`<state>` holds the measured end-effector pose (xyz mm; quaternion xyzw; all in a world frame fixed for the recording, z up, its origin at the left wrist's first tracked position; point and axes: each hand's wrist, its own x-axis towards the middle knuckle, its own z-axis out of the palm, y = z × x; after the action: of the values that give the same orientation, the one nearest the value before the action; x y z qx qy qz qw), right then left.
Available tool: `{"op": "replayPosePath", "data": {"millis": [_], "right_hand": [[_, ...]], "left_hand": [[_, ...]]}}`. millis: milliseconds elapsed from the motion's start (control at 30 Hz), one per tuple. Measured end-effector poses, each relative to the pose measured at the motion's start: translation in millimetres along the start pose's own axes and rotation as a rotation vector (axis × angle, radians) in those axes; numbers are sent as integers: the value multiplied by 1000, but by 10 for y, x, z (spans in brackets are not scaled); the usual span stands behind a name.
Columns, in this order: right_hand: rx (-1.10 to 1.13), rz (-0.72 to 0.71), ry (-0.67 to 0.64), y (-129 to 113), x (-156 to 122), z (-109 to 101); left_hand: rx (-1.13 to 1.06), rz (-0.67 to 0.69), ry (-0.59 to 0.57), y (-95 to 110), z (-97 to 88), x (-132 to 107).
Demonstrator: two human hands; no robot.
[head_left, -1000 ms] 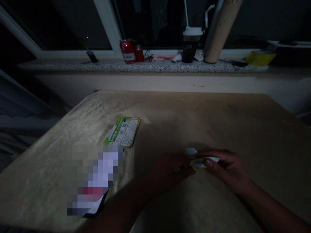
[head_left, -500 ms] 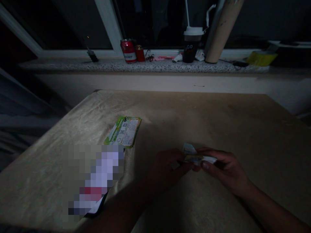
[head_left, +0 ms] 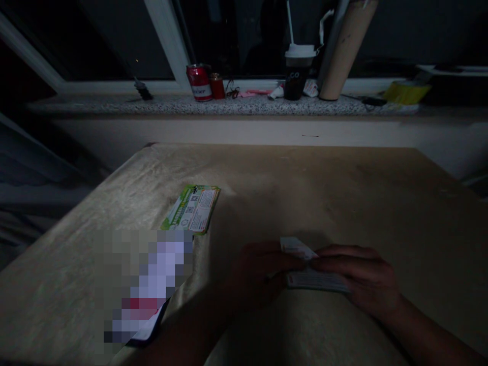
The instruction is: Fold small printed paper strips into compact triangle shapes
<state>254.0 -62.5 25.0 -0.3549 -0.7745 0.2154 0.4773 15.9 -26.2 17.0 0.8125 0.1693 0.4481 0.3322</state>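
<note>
A partly folded sheet of printed paper lies between my two hands, low over the table. My left hand grips its left side, fingers closed on the paper and deep in shadow. From the other side my right hand holds it, thumb and fingers pressed along the fold. One pointed flap sticks up behind the fingertips, and a flat printed strip shows in front of them. The fingers hide the middle of the fold.
Left of my hands are a green-and-white printed leaflet and a phone with a blurred-out screen. On the windowsill stand a red can, a red lighter-like object, a lidded cup and a cardboard tube.
The folded paper has been tipped over, so a wider printed strip faces up. My right hand has turned palm-down over it, and both hands sit slightly lower in view.
</note>
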Motion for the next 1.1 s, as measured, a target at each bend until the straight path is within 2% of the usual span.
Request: {"op": "replayPosePath", "data": {"millis": [67,200,467,500,767,967,1033,1100], "right_hand": [[109,7,7,4,22,41],[230,125,41,-6,56,103],[155,264,162,-157,122,172],[157,282,187,-167,123,189],[134,321,330,-158,65,266],[84,328,331,-141,63,240],[62,315,315,-145,77,229],[48,298,295,-151,89,221]], "left_hand": [[-34,-45,8,15,0,0],[-111,-199,41,69,2,42],[-237,-531,103,146,121,76],[-255,-560,143,143,152,68],[-390,-662,276,150,349,18],[-562,-732,529,72,369,8],[-682,-787,548,65,352,47],[-775,-829,504,64,337,85]]}}
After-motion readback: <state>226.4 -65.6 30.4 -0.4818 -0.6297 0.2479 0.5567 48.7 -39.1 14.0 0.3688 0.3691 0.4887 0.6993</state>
